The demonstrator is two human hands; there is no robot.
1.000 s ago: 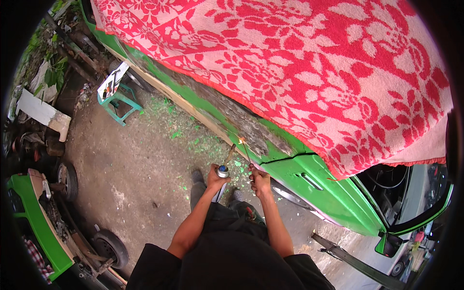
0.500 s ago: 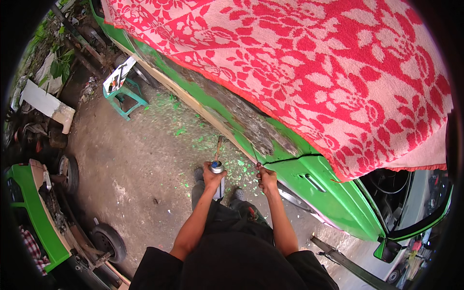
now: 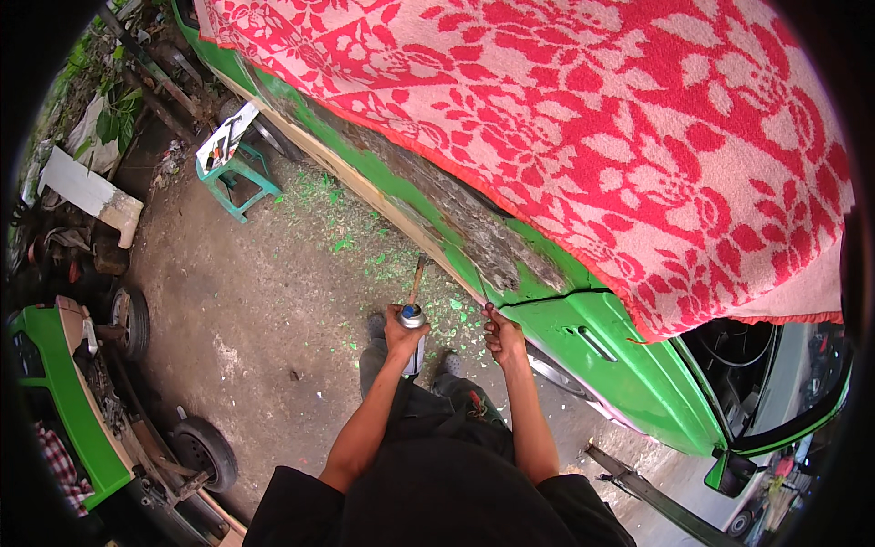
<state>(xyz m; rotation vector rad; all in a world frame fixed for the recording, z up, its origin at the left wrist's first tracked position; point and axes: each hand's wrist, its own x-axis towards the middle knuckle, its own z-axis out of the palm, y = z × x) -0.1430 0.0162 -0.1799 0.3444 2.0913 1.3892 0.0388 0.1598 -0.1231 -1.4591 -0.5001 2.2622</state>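
My left hand [image 3: 402, 338] is closed around what looks like a gas torch [image 3: 413, 316], with a silver can, a blue knob and a brownish tube pointing forward at the car's lower edge. My right hand [image 3: 504, 336] grips a thin-shafted screwdriver-like tool [image 3: 488, 294] with a dark reddish handle; its shaft lies against the car's side near the door seam, the tip too fine to make out. Green paint is stripped from a long panel [image 3: 437, 196] of the green car [image 3: 597, 365], leaving rough grey-brown patches. No flame shows.
A red and pink floral blanket [image 3: 565, 137] covers the car's upper part. Green paint flakes [image 3: 342, 244] litter the concrete. A green stool [image 3: 239, 182] with tools stands at the far left. Wheels [image 3: 202, 451] and a green car part [image 3: 68, 401] lie at left; a beam [image 3: 652, 492] at lower right.
Both hands stay almost in place with the same things in them. The right hand and its tool shift very slightly; the view moves a little.
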